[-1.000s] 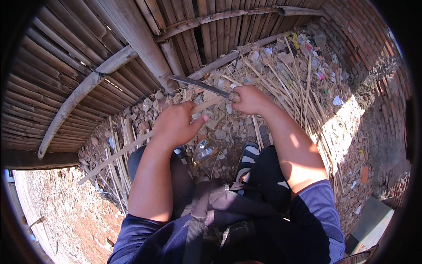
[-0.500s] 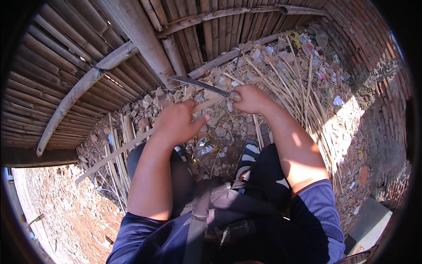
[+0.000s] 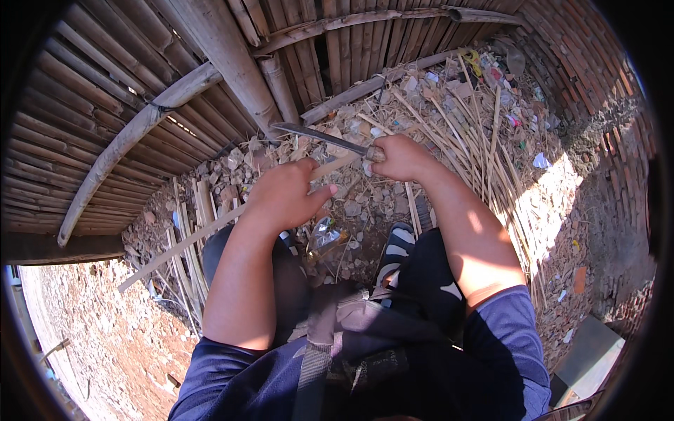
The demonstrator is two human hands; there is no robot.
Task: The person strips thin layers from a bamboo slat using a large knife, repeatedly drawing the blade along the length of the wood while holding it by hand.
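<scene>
Through my remote view, the left hand point(image 3: 284, 188) grasps a pale strip point(image 3: 335, 166) slanting from lower left toward the knife point(image 3: 323, 137), its handle clenched in the right hand point(image 3: 400, 158). I'd brace the strip firmly, left fingers clear of the blade.

Wooden strip point(image 3: 175, 251) partly hidden by left hand point(image 3: 283, 191); knife handle point(image 3: 376, 154) mostly covered by right hand point(image 3: 403, 158); brick wall point(image 3: 579, 59) cut off at view's edge.

No lettering can be read; no numbers, labels or signs are legible.
</scene>
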